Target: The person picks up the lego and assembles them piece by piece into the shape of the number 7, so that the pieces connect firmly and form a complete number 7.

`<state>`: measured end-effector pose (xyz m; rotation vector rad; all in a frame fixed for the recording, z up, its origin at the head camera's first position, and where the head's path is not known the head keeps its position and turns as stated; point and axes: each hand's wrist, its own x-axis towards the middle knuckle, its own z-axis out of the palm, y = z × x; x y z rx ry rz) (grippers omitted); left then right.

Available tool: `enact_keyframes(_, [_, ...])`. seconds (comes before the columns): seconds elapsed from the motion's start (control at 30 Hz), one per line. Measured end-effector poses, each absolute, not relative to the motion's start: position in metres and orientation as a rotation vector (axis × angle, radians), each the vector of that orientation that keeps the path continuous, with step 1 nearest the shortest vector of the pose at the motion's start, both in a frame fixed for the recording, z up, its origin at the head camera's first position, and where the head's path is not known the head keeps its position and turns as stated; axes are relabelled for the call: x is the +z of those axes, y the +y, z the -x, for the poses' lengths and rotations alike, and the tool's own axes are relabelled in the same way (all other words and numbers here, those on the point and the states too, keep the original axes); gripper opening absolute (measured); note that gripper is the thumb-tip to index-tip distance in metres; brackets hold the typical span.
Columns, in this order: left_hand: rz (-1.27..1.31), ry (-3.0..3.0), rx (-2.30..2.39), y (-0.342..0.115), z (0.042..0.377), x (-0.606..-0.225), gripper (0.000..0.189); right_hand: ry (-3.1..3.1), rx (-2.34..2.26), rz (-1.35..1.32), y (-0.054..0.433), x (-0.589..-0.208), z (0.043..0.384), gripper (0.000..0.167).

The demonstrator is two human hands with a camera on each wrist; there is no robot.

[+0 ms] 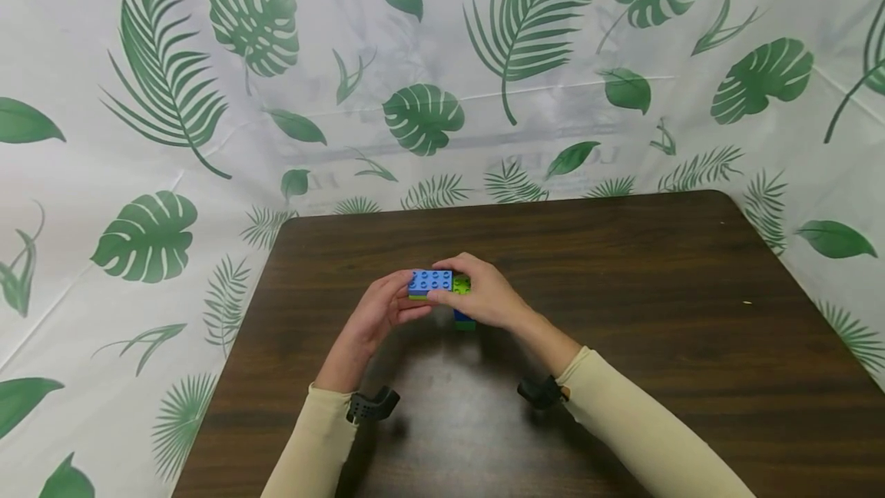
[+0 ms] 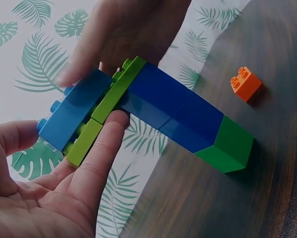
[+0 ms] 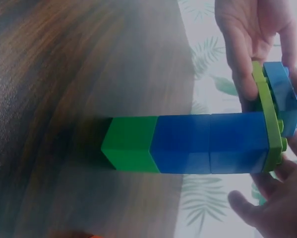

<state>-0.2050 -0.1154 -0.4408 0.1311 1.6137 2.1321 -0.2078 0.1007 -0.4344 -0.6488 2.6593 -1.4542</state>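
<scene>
A tower stands on the table, seen side-on in the wrist views: a green block [image 3: 131, 144] at its foot, two dark blue blocks [image 3: 207, 144] above, and lime-green thin bricks [image 2: 119, 89] across the top, reaching out leftward. Over the lime bricks sits a light blue toy brick [image 1: 431, 281] with studs up; a narrow gap shows between them in the left wrist view. My left hand [image 1: 379, 310] holds the overhanging end, thumb at the light blue brick and fingers under the lime one. My right hand [image 1: 489, 294] pinches the light blue brick's other end.
An orange brick [image 2: 246, 84] lies on the dark wood table [image 1: 622, 290], apart from the tower; my right hand hides it in the head view. A white leaf-print sheet [image 1: 332, 60] hangs behind the table. A small yellow fleck [image 1: 747, 302] lies to the right.
</scene>
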Motion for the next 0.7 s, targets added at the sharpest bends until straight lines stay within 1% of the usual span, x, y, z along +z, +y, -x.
enact_keyframes(0.2, [-0.150, 1.618, 2.120, -0.1150, 0.2051, -0.4390, 0.048, 2.743, -1.464, 0.756, 0.1001, -0.4341, 0.2087, 0.039])
enact_keyframes(0.37, [-0.145, 1.606, 2.125, -0.1151, 0.2055, -0.4395, 0.048, 2.728, -1.439, 0.745, 0.0989, -0.4353, 0.2089, 0.040])
enact_keyframes(0.5, [-0.128, 1.601, 2.129, -0.1148, 0.2055, -0.4400, 0.046, 2.676, -1.436, 0.675, 0.0989, -0.4351, 0.2078, 0.045])
enact_keyframes(0.7, [-0.121, 1.621, 2.128, -0.1132, 0.2062, -0.4404, 0.047, 2.537, -1.521, 0.516, 0.0985, -0.4335, 0.2069, 0.047])
